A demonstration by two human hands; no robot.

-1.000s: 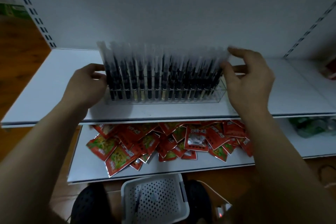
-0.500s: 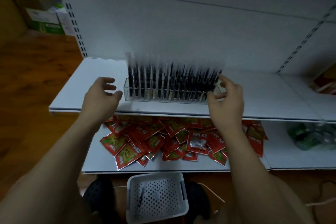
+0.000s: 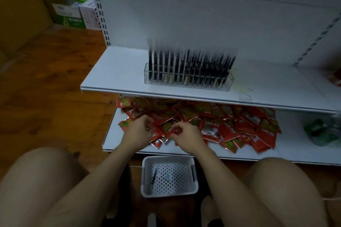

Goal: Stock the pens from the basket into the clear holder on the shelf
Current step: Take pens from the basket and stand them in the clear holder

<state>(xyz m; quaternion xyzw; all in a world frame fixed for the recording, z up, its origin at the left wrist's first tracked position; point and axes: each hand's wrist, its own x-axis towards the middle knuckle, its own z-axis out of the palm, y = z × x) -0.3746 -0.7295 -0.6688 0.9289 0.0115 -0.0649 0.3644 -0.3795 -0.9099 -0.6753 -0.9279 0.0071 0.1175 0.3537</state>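
The clear holder (image 3: 188,82) stands on the white upper shelf (image 3: 114,77), packed with several upright dark pens (image 3: 191,64). The white perforated basket (image 3: 168,176) sits on the floor between my knees, with one dark pen (image 3: 152,178) lying in its left side. My left hand (image 3: 138,131) and my right hand (image 3: 186,134) hover close together, above the basket and in front of the lower shelf. Their fingers are loosely curled, and I see nothing held in either.
Several red snack packets (image 3: 230,121) lie spread over the lower shelf (image 3: 110,138). A green bagged item (image 3: 323,131) lies at the shelf's right end. Cardboard boxes (image 3: 73,14) stand on the wooden floor (image 3: 46,79) at the far left. My bare knees frame the basket.
Both hands have let go of the clear holder and dropped down to the lower shelf's front. My view has pulled back and lowered, and the holder stays on the upper shelf.
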